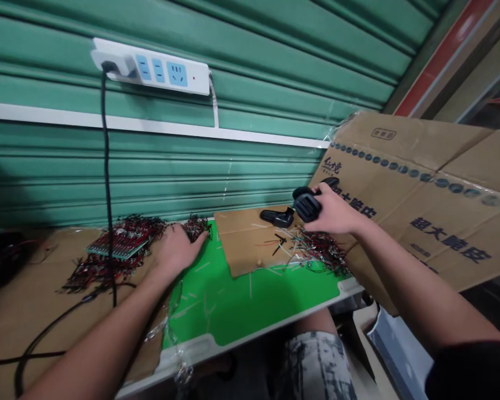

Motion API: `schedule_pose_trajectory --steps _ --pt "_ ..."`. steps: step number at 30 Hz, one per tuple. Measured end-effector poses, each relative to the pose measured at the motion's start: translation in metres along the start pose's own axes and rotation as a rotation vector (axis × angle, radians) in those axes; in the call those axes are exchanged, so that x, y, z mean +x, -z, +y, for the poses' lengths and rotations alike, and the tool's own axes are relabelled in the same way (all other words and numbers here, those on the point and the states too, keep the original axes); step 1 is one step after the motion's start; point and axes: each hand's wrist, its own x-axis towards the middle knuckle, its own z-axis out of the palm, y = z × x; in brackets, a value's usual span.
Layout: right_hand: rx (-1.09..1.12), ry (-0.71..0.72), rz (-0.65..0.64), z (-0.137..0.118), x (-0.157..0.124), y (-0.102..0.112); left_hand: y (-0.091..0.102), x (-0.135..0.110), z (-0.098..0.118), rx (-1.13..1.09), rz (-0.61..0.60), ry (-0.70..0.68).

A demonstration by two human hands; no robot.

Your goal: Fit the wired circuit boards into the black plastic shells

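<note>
1. Right hand [330, 210]: raised over the right part of the work surface, fingers closed around a black object [307, 204]. The object's exact type cannot be told. A dark part also shows beyond the fingers; whether it belongs to the same object cannot be told.
2. Left hand [177, 250]: lowered at the left edge of the green board [254, 305], palm down, thumb extended to the right. The fingertips are partly hidden; whether they grip anything cannot be told.
3. Left wire pile [144, 226]: red and black wires, just left of the left hand, on the left cardboard [20, 328]. A circuit panel [119, 250] lies on this pile.
4. Small wire bundle [196, 225]: located just beyond the left hand, at the far edge of the green board.
5. Right wire pile [323, 248]: located below the right hand, at the right side of the green board.
6. Cardboard sheet [239, 241]: lies on the far part of the green board. It bears a black handled item [277, 216] and small black pieces [280, 242].
7. Pale strips [207, 312]: scattered across the green board.
8. Power strip [183, 75]: mounted on the green shutter [266, 105] at the far side. A black cable [105, 133] hangs from its left end.
9. Printed cardboard [408, 200]: stands tilted at the right.
</note>
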Motion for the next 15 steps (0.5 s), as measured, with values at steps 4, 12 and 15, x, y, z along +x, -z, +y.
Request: schedule_pose_trajectory --steps 4,12,15 --pt "-0.154 -0.094 -0.300 0.026 0.077 -0.031 -0.006 -0.002 0.000 0.004 0.014 -0.009" --pt "-0.152 -0.253 -0.609 0.075 0.124 -0.077 -0.012 -0.007 -0.007 -0.028 0.029 -0.019" --pt "-0.128 -0.313 -0.649 0.085 0.127 -0.087 -0.009 -0.009 -0.006 -0.003 -0.002 0.013"
